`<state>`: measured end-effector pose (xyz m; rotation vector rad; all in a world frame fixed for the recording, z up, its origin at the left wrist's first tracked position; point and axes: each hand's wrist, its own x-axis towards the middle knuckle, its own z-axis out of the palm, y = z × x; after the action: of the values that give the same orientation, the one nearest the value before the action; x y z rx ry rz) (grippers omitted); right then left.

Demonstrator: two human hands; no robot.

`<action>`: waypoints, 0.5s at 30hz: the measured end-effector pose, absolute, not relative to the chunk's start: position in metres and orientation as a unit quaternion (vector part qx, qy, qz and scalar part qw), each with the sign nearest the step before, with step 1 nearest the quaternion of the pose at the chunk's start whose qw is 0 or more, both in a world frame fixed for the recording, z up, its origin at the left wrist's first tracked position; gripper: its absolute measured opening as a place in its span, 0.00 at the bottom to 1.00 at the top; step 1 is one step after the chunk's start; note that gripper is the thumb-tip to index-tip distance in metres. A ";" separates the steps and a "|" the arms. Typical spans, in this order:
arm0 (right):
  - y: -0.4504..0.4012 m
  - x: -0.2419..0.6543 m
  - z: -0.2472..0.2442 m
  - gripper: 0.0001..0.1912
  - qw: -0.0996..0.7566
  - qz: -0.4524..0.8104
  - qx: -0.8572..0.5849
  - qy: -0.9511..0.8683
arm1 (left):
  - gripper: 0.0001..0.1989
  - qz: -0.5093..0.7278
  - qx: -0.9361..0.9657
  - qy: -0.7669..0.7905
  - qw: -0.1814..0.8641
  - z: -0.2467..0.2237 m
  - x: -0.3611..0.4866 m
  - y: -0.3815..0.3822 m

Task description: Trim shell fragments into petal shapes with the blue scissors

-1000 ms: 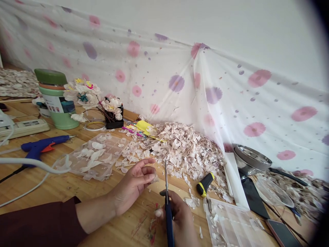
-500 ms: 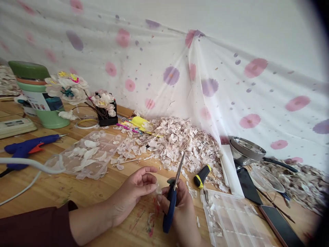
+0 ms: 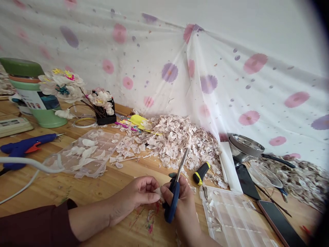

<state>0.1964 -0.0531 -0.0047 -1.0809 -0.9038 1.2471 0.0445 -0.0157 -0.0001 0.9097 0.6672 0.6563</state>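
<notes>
Since the earlier frame our two hands have drawn together, the scissors' tip has leaned a little further right, and the whole view has swung slightly. Our left hand (image 3: 144, 197) is closed in a pinch on a small pale flake (image 3: 159, 192), which lies at the right-hand side of its fingertips, between both hands. Our right hand (image 3: 183, 202) grips the scissors (image 3: 172, 206), its thumb just beside or touching the flake; we cannot tell which. The flake's own long axis is too hidden to tell; the scissors' runs away from us and leans right, blades pointing past the flake. The left fingers are nearer the flake, the right only just behind.

We count one flake in hand and one pair of scissors. Over the worktop (image 3: 87, 188), right of our fingers, lie one clear tray (image 3: 239, 219), one phone (image 3: 280, 223) and, beyond, one yellow-and-black handle (image 3: 202, 174) and one black slab (image 3: 246, 181). Left of them we see one glue gun (image 3: 15, 151) and a second tray (image 3: 109, 138) with loose flakes on it. Further off stand one heap (image 3: 180, 140) too dense to count, one pan (image 3: 239, 154) and one green jar (image 3: 48, 117).
</notes>
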 end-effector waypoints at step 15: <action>-0.062 0.205 -0.005 0.27 0.472 0.535 -0.473 -0.517 | 0.12 0.472 0.280 0.299 0.780 0.005 0.042 -0.006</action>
<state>0.2046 -0.0617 -0.0051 -1.1581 -1.2659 1.3108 0.0424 -0.0059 0.0050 0.6058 0.6453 1.0209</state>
